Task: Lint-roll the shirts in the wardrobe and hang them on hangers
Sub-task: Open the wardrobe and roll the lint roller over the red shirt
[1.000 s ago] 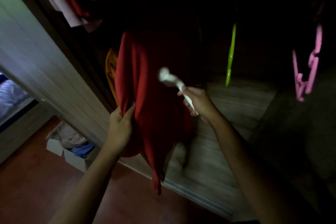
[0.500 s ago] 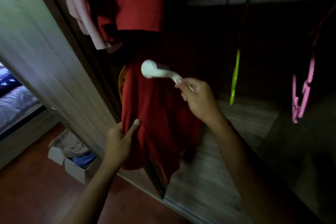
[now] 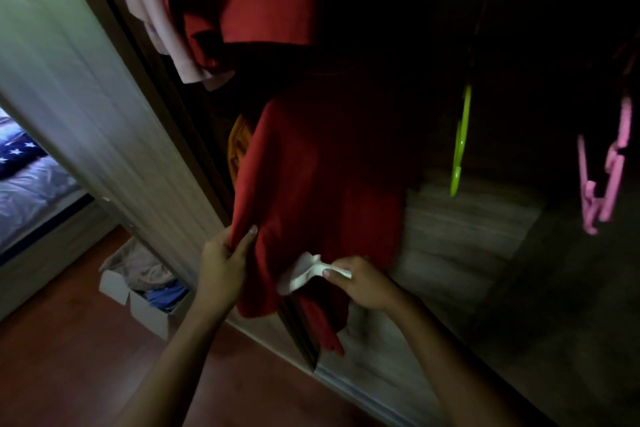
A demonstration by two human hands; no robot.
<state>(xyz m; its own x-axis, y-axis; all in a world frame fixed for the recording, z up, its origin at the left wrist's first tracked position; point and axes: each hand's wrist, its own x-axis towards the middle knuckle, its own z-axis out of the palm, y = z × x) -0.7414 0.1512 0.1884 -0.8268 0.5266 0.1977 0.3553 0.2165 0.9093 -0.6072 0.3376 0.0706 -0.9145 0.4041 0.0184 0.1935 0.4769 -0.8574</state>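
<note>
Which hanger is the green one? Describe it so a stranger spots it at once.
Look into the dark open wardrobe, right of the hanging red shirt. The green hanger dangles there, empty and edge-on. It is a thin bright lime strip, unlike the pink hangers farther right.

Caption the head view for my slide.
Left hand pinches the hanging red shirt taut; right hand runs a white lint roller along its hem.
</note>
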